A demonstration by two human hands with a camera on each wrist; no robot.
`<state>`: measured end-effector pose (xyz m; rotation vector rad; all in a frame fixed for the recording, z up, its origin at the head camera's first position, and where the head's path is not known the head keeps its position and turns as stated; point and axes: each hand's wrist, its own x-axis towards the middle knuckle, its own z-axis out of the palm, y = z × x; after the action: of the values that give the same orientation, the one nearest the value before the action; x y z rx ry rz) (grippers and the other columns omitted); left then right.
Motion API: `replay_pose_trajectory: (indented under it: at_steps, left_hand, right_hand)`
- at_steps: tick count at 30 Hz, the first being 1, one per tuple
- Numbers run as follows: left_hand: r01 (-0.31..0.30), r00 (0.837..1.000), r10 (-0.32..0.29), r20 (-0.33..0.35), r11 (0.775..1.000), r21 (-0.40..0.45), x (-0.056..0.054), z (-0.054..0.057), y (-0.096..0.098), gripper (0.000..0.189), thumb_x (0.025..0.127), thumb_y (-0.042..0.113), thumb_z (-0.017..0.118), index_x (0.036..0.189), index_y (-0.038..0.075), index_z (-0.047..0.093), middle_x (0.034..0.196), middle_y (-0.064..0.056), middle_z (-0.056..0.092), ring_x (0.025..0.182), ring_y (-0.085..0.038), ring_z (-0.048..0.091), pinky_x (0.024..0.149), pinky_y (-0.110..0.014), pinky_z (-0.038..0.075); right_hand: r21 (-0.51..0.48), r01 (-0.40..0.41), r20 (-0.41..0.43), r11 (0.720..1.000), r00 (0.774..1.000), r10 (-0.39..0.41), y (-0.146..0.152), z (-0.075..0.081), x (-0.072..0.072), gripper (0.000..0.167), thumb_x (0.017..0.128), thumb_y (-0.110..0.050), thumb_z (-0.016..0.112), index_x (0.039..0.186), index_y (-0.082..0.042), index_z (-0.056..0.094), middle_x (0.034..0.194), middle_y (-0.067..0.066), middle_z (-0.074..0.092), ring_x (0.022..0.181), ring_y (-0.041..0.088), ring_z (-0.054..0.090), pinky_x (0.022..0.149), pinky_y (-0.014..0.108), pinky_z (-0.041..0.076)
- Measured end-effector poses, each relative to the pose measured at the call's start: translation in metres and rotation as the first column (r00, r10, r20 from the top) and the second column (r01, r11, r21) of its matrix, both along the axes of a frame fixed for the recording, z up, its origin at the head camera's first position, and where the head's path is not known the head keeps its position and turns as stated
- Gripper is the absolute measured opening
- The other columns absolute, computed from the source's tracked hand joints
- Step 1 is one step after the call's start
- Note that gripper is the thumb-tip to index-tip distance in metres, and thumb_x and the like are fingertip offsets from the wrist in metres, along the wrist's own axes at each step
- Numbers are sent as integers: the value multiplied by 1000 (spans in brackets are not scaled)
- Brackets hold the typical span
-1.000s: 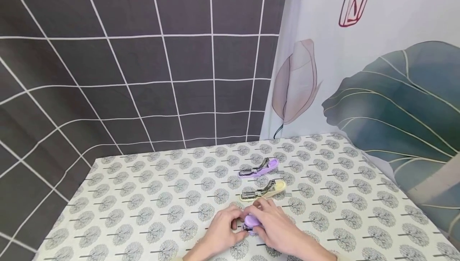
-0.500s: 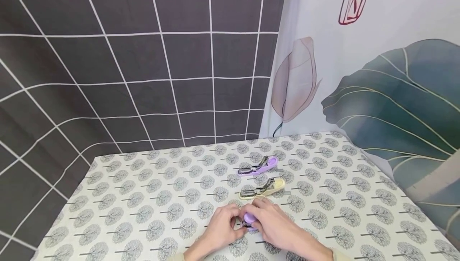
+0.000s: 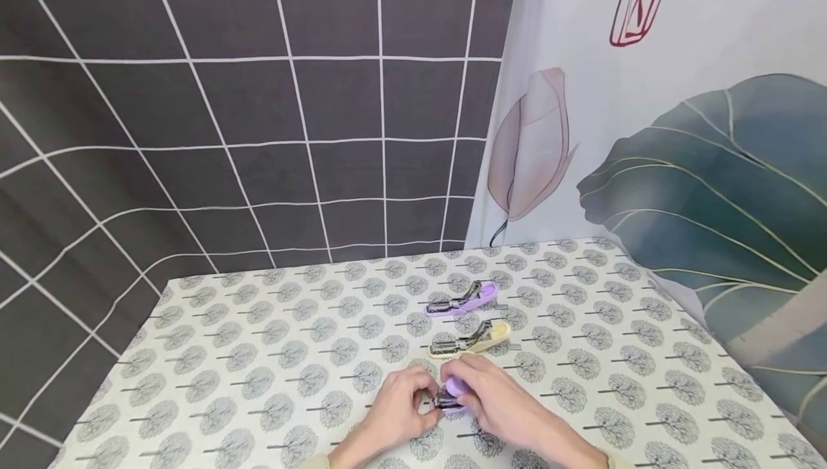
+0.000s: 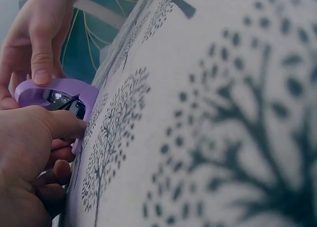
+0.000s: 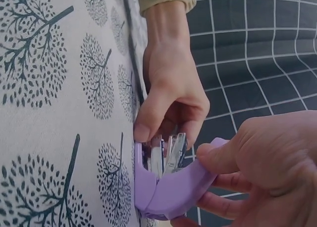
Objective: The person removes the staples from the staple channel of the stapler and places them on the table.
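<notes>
A dark cloth with white grid lines (image 3: 258,106) hangs behind, beside a pale curtain printed with flower and leaf shapes (image 3: 601,31). In front stretches a tree-patterned bench (image 3: 252,365). On it, the right hand (image 3: 500,404) pinches the raised cover of a purple stapler (image 5: 183,192), opened to show metal, while the left hand (image 3: 395,406) pinches its other end. Just beyond lies an opened yellow stapler (image 3: 481,343); farther back, a second purple stapler (image 3: 474,304).
</notes>
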<state>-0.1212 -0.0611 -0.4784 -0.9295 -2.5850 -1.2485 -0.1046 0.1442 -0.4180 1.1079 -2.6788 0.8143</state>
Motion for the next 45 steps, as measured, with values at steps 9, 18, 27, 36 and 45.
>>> replay_pose_trajectory:
  at_steps: [9,18,27,36,45]
  left_hand:
    - [6,1000,-6,27,1000,-4,-3,4,-1,25,68,3,86,85,13,70,77,14,56,57,5,39,50,-14,38]
    - [3,996,-2,89,1000,-17,2,1,-2,25,69,4,85,88,13,72,79,16,54,58,5,40,50,-15,39]
    - [1,997,0,79,1000,-12,0,3,-2,25,69,3,85,89,12,72,80,15,56,58,5,40,51,-15,39]
    - [-5,996,7,87,1000,-26,2,5,-2,25,69,4,85,89,13,71,76,15,53,58,4,39,52,-15,38]
    - [-1,998,2,66,1000,-25,1,5,-2,25,69,4,85,87,14,70,75,15,52,58,5,38,52,-14,37]
  right_hand:
    - [-99,-33,70,995,997,40,11,2,-5,38,83,5,72,113,-14,58,103,-6,60,90,8,57,77,27,54]
    - [-209,-84,97,974,990,107,23,-6,-7,38,80,10,72,108,-9,56,98,-3,60,94,15,64,79,27,56]
    - [-352,-77,159,933,977,140,32,-12,-8,34,83,12,67,106,-8,53,105,8,62,97,28,67,80,29,56]
    - [-375,-78,136,924,981,138,38,-19,-8,32,85,8,68,108,-9,54,96,-1,60,88,15,64,71,27,57]
    - [-377,-83,99,922,987,129,46,-26,-13,29,87,2,69,109,-10,55,97,1,62,69,4,52,54,21,49]
